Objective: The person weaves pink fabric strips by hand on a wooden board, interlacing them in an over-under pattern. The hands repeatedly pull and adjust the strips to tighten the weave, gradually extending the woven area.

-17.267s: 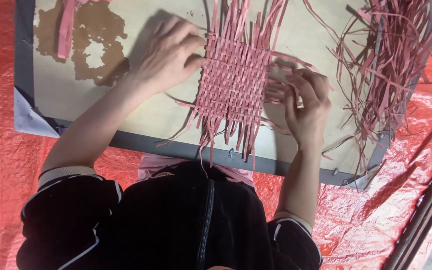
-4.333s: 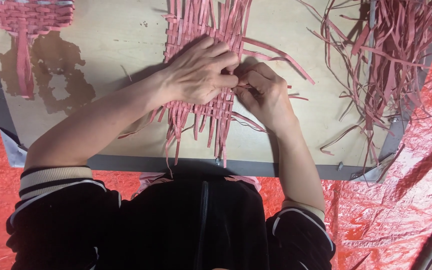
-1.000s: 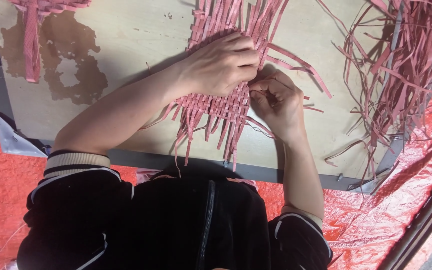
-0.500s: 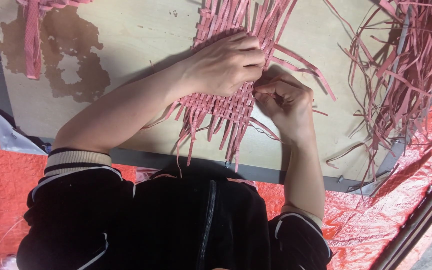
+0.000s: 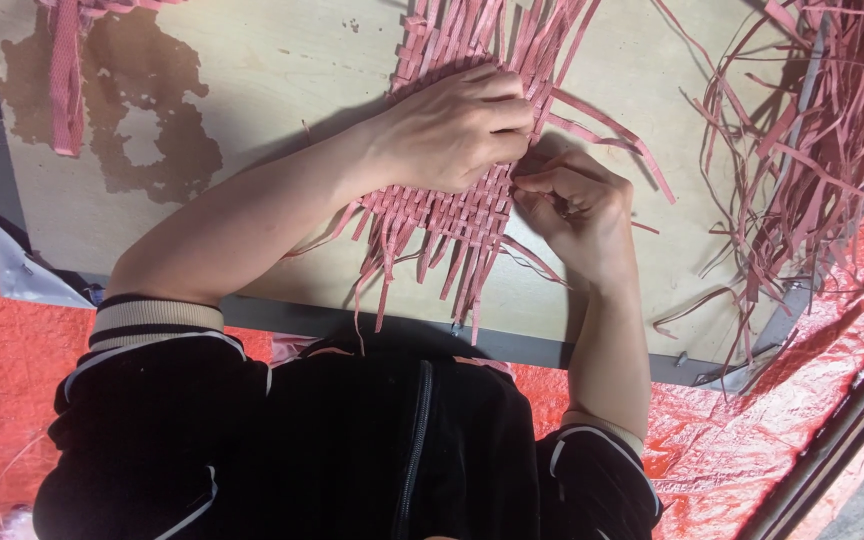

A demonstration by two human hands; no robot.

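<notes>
Pink woven strips (image 5: 452, 215) lie pressed under both hands on the wooden board (image 5: 282, 70).

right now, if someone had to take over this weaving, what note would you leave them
Left hand: pressed flat on the woven mat, holding it down on the wooden board.
Right hand: at the mat's right edge, fingers pinched on a pink strip; the strip itself is mostly hidden.
Loose strips: heaped at the board's right side. Another woven piece lies at the top left corner.
Done: the middle of the mat is tightly woven.
Left: strip ends stick out unwoven at the near and far edges.
</notes>
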